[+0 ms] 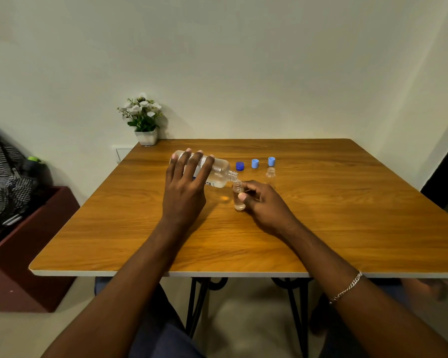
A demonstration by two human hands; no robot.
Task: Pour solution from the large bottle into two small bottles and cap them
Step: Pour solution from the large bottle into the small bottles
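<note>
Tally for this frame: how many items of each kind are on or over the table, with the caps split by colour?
large bottle: 1
small bottles: 2
dark blue cap: 1
light blue caps: 2
potted plant: 1
Total: 7

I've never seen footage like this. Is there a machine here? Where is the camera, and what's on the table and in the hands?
No machine: these are a person's bare hands, filmed from a camera worn on the head, looking down. The left hand holds the large bottle tipped, its mouth at the first small bottle, which the right hand steadies on the table. Behind stand a second small bottle, a dark blue cap, a light blue cap and a second light blue cap.
</note>
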